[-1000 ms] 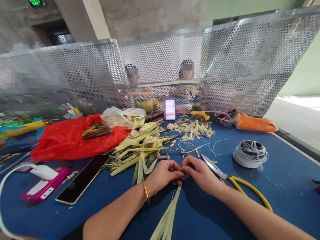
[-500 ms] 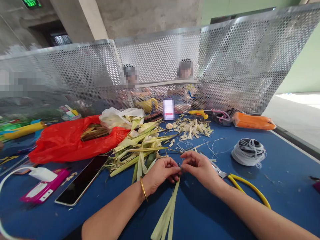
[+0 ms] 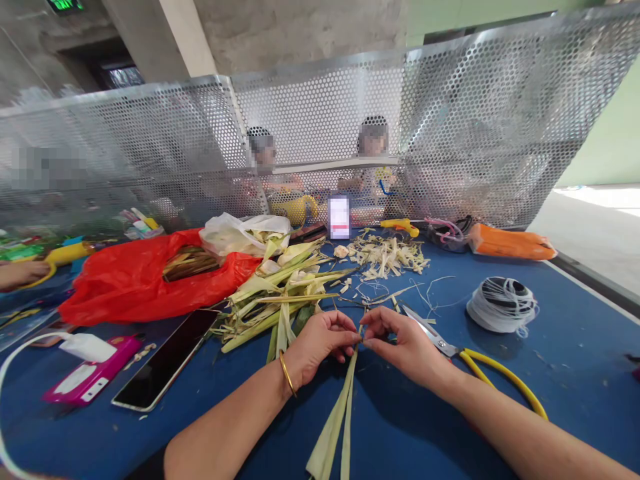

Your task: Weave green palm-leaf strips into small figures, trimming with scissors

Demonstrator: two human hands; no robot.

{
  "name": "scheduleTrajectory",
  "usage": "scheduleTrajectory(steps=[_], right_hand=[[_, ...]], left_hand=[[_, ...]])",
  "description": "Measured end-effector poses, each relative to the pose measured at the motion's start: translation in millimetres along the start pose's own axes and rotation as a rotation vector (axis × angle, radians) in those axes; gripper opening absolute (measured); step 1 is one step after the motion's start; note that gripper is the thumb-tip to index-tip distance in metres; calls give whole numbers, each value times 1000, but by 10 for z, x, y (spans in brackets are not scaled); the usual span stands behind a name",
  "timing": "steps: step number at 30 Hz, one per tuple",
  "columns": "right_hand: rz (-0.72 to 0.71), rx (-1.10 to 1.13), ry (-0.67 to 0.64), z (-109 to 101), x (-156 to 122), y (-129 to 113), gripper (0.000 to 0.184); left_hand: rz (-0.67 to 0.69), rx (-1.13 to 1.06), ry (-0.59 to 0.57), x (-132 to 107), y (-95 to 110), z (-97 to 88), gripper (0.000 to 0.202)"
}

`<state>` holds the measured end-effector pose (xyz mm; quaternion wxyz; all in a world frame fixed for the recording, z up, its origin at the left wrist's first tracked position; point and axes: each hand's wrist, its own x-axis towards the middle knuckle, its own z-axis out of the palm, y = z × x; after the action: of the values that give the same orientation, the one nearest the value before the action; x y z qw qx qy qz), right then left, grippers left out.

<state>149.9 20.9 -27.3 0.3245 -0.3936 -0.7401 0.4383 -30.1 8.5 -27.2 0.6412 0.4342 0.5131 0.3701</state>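
My left hand (image 3: 320, 343) and my right hand (image 3: 400, 343) meet fingertip to fingertip above the blue table (image 3: 575, 373). Both pinch the top end of a pale green palm-leaf strip (image 3: 334, 427) that trails down toward me in two long tails. A gold bangle sits on my left wrist. Just beyond my left hand lies a heap of green and cream leaf strips (image 3: 280, 290). The scissors with yellow handles (image 3: 475, 363) lie right beside my right hand.
A spool of white thread (image 3: 501, 305) sits at the right. A red plastic bag (image 3: 140, 277), a dark tablet (image 3: 167, 360) and a pink phone with a white charger (image 3: 85, 373) lie at the left. Leaf scraps (image 3: 387, 257) lie farther back. Two people sit behind the perforated metal screen (image 3: 450, 133); another person's hand (image 3: 20, 273) shows far left.
My hands stay pinched on the strip end, and the strip's two tails have spread slightly apart. Another person's hand has come into view at the far left.
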Motion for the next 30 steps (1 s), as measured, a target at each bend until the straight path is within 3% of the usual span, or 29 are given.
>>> scheduleTrajectory(steps=[3,7,10,14,21,28,30], right_hand=[[47,114,18,-10,20,-2,15],[369,294,183,-5,59,0,16],[523,445,162,15,54,-28,17],[523,626,52,41,13,-61,30],[485,635,30,42,-4,-8,31],[443,623,47,53,-8,-12,24],[415,617,31,62,-15,-29,26]], left_hand=[[22,12,9,1,-8,-6,30],[74,55,16,-1,-2,-4,27],[95,57,2,-9,3,11,26],[84,74,-24,-30,2,40,26],[109,77,44,-39,-1,85,24],[370,494,274,-60,-32,139,6],[412,587,323,-67,-40,154,10]])
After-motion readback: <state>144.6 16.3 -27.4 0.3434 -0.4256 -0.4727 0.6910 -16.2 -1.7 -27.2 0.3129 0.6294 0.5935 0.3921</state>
